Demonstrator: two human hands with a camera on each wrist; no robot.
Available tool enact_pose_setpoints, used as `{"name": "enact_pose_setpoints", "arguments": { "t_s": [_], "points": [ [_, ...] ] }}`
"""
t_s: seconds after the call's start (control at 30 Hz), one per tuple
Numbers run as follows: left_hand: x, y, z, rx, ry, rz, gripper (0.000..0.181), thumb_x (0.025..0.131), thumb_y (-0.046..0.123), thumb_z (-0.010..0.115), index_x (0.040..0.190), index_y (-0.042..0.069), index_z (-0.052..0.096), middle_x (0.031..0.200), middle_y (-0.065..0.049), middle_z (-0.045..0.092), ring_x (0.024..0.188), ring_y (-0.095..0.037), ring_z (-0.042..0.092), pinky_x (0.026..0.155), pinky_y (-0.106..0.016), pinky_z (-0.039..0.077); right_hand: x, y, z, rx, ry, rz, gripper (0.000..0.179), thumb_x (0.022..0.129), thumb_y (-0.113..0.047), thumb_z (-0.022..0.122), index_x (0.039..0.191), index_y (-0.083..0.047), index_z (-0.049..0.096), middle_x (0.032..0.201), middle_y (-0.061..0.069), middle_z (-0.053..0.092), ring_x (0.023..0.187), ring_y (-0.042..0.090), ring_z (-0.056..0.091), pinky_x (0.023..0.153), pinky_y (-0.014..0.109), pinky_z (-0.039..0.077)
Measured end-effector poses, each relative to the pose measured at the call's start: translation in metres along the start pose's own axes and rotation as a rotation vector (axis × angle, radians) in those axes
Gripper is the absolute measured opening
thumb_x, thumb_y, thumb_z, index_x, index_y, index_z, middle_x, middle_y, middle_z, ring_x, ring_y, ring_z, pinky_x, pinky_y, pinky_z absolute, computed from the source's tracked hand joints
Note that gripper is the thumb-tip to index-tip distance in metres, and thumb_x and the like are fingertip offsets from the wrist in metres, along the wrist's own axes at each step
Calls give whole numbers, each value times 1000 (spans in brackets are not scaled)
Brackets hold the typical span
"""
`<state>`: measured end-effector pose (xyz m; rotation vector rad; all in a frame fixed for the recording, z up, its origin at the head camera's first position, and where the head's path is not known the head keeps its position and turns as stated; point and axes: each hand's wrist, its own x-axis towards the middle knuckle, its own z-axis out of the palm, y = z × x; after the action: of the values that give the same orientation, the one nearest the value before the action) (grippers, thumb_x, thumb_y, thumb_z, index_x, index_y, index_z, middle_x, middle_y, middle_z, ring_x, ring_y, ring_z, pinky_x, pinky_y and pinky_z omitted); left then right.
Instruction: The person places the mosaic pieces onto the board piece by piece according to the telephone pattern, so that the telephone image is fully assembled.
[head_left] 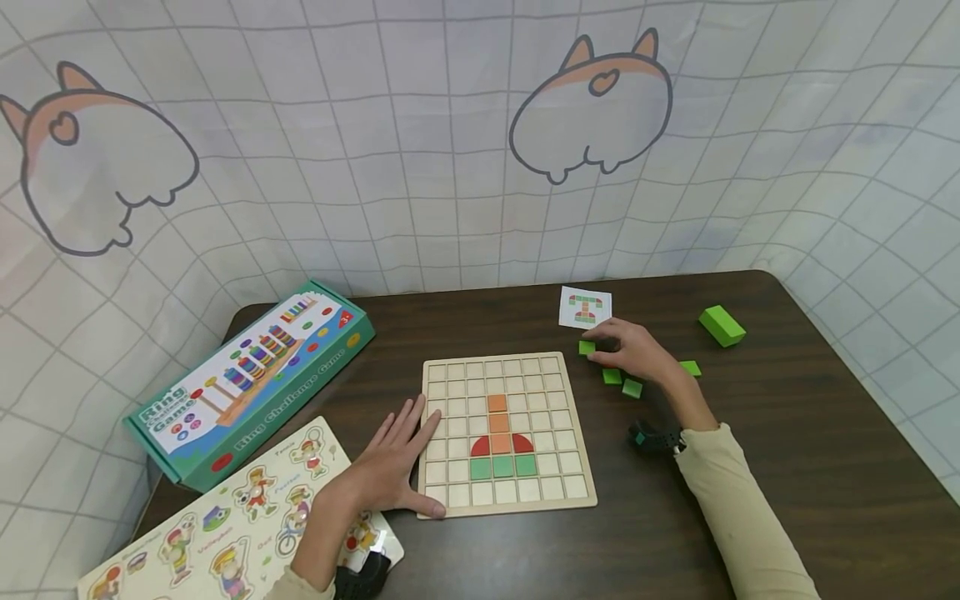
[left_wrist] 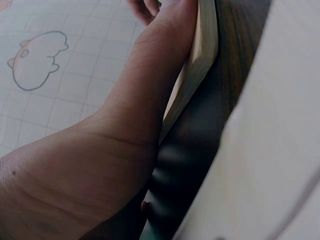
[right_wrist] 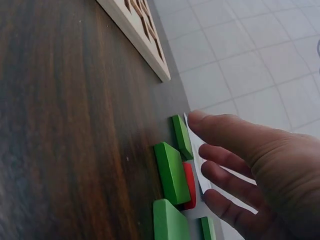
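Small green block [head_left: 587, 347] sits on the dark table [head_left: 825, 433], just off the far right corner of the gridded board [head_left: 536, 400], near the picture card [head_left: 577, 293]. Right hand [head_left: 633, 350] is at it: thumb and fingers parted around it, no grip visible; can't confirm contact. Left hand [head_left: 386, 467]: fingers spread on the board's left edge, thumb at the near left corner. Two green tiles [head_left: 612, 377] lie just below the right hand. Tabletop strip between hand and board; wide tabletop right, past the larger green block [head_left: 722, 326]. Left is tight: box [head_left: 300, 408], picture panel [head_left: 195, 508].
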<state>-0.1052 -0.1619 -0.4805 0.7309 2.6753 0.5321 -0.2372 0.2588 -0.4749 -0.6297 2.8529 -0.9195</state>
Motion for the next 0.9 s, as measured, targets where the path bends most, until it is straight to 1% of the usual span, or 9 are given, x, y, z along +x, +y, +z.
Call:
{"name": "enact_pose_setpoints", "arguments": {
  "t_s": [0.2,0.4,0.47,0.53,0.6,0.7,0.8,0.9],
  "points": [
    [0,0,0,-8,8,6,128,63,70,76,158,13,11,165,-14,-6,153,-35,-2,122,-55,9,0,-1,1,-12,3,-51,29,90,-17,69,117,-6,69,121,18,63,114,36,59,95,54,48],
    [0,-1,0,-5,7,8,128,64,70,76,158,13,11,165,-14,-6,153,-36,-2,122,-56,9,0,1,0,-7,6,-56,28,90,-17,69,116,-7,70,119,17,63,111,35,60,92,53,49],
    [0,-1,0,-2,7,6,128,63,71,76,158,14,11,165,-14,-6,153,-36,-2,122,-56,9,-1,3,-2,-9,5,-47,29,91,-19,68,117,-7,70,121,17,62,110,34,60,91,52,50],
    [0,-1,1,4,5,1,128,63,71,76,158,14,11,165,-13,-7,153,-35,-2,122,-55,9,-3,4,-7,-13,4,-30,30,92,-20,67,119,-7,69,123,17,61,106,33,60,87,49,51],
    [1,-1,1,5,3,-3,128,63,72,75,158,15,11,165,-13,-7,153,-34,-2,122,-55,9,-6,6,-13,-13,8,0,32,93,-23,66,121,-7,68,126,18,59,102,31,59,84,46,50],
    [1,-1,1,4,1,-5,129,63,73,75,158,15,10,165,-12,-7,153,-34,-3,123,-55,9,-12,10,-24,-13,36,47,37,93,-24,66,125,-6,65,129,18,57,95,29,57,80,42,48],
    [1,-1,1,5,-2,-5,128,63,73,74,158,15,10,165,-12,-8,153,-34,-3,123,-55,8,-19,19,-33,-21,71,86,41,93,-24,66,128,-5,62,131,19,55,92,28,54,80,41,47],
    [1,-2,2,11,-6,-9,129,63,73,74,158,16,9,165,-12,-8,153,-34,-3,123,-55,8,-23,30,-37,-38,71,103,43,93,-24,67,130,-4,60,132,20,54,89,28,53,79,42,47]
  ]
}}
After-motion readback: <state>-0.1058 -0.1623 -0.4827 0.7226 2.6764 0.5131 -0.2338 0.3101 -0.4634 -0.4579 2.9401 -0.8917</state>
